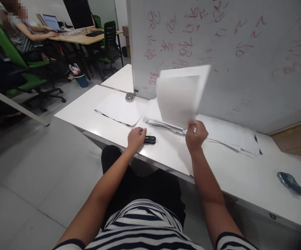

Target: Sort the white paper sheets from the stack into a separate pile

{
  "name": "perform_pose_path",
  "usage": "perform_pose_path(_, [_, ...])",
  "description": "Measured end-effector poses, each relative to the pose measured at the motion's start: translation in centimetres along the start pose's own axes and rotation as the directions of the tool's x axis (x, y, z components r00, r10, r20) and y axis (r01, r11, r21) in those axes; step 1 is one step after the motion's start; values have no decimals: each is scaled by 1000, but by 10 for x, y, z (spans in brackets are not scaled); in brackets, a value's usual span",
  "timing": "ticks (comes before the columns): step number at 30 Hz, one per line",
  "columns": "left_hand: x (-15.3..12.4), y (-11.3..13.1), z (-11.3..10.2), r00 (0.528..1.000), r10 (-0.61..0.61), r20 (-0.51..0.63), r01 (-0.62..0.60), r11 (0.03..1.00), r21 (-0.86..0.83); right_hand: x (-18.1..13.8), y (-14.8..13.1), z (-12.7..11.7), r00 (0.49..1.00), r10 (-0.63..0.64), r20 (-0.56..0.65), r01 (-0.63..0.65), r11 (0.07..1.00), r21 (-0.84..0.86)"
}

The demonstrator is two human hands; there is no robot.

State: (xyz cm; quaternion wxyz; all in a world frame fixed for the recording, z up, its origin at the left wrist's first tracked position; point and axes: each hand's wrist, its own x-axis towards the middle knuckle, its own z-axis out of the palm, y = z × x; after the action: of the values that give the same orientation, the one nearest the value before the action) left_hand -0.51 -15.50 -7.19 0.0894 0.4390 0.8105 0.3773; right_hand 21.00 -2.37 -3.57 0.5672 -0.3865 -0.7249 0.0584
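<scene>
My right hand point(196, 136) pinches white sheets of paper point(179, 100) by their lower edge and holds them up above the desk, slightly blurred. Under them lies a fanned stack of paper point(166, 126). Close to the desk's front edge, my left hand point(137, 139) is closed on the back end of a black stapler point(149, 140), which rests on the desktop. Its fingers partly cover the stapler. Left of the stack is a flat pile of sheets point(119, 109); more papers point(228, 137) lie to the right of my right hand.
The white desk point(80, 109) runs along a whiteboard point(228, 69) with red writing. A computer mouse point(129, 97) sits by the left pile. A dark teal object point(291, 183) lies at the right. Beyond, a seated person point(28, 38) works at a wooden table point(92, 39).
</scene>
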Motion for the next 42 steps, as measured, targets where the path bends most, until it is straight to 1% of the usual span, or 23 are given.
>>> perform_pose_path(2, [0, 1, 0, 999, 13, -51, -11, 999, 47, -14, -22, -27, 980, 194, -42, -190, 978, 86])
perform_pose_path(4, [-1, 4, -1, 991, 57, -124, -43, 992, 115, -40, -39, -50, 925, 375, 55, -379, 911, 166])
perform_pose_path(5, [-3, 7, -3, 981, 104, -161, -81, 986, 144, -56, -45, -59, 875, 464, 134, -483, 852, 203])
perform_pose_path(6, [-7, 12, -5, 967, 164, -193, -134, 978, 162, -74, -50, -67, 806, 550, 221, -591, 772, 234])
perform_pose_path(8, [-20, 23, -10, 930, 291, -224, -263, 954, 147, -110, -57, -79, 621, 690, 372, -783, 561, 268])
perform_pose_path(9, [-30, 29, -14, 917, 334, -220, -316, 942, 113, -128, -60, -84, 531, 736, 420, -848, 455, 273])
perform_pose_path(10, [-42, 34, -17, 914, 355, -197, -350, 935, 62, -145, -63, -89, 457, 768, 449, -888, 369, 274])
perform_pose_path(12, [-71, 40, -24, 938, 335, -85, -341, 938, -59, -176, -68, -99, 366, 810, 458, -925, 263, 274])
perform_pose_path(14, [-98, 37, -28, 967, 237, 95, -226, 968, -110, -199, -72, -108, 316, 839, 443, -940, 215, 264])
perform_pose_path(15, [-109, 32, -29, 967, 174, 187, -159, 983, -92, -208, -73, -112, 294, 848, 440, -948, 199, 250])
perform_pose_path(18, [-124, 10, -24, 923, -2, 384, 2, 1000, 1, -219, -73, -121, 252, 832, 495, -966, 186, 178])
perform_pose_path(21, [-120, -6, -14, 837, -88, 540, 167, 981, -98, -214, -69, -122, 259, 765, 590, -966, 204, 160])
perform_pose_path(23, [-116, -7, -9, 748, -46, 662, 270, 932, -241, -208, -67, -120, 293, 755, 586, -956, 221, 194])
perform_pose_path(25, [-117, -2, -6, 676, 11, 736, 376, 855, -357, -205, -69, -117, 309, 787, 533, -949, 214, 233])
perform_pose_path(27, [-122, 4, -4, 657, 25, 753, 468, 771, -433, -206, -75, -115, 280, 802, 528, -954, 171, 247])
perform_pose_path(30, [-132, 8, -2, 653, 16, 758, 535, 698, -476, -211, -82, -118, 223, 749, 624, -972, 125, 197])
perform_pose_path(33, [-137, 10, -5, 635, 22, 772, 515, 733, -444, -207, -80, -129, 163, 685, 711, -986, 92, 137])
perform_pose_path(34, [-137, 12, -9, 644, 31, 764, 480, 761, -436, -203, -77, -133, 166, 695, 699, -986, 95, 138])
perform_pose_path(35, [-137, 16, -13, 664, 48, 747, 426, 796, -430, -197, -74, -137, 195, 728, 657, -980, 120, 159])
perform_pose_path(36, [-135, 22, -18, 691, 76, 719, 352, 833, -427, -189, -71, -140, 249, 769, 588, -967, 166, 193])
perform_pose_path(38, [-129, 38, -27, 757, 169, 631, 146, 898, -416, -169, -65, -144, 396, 815, 422, -912, 299, 280])
perform_pose_path(40, [-120, 55, -33, 802, 300, 516, -91, 916, -391, -145, -62, -145, 534, 781, 325, -832, 416, 367])
perform_pose_path(42, [-107, 68, -32, 805, 433, 405, -285, 881, -377, -121, -59, -142, 644, 711, 283, -748, 508, 427])
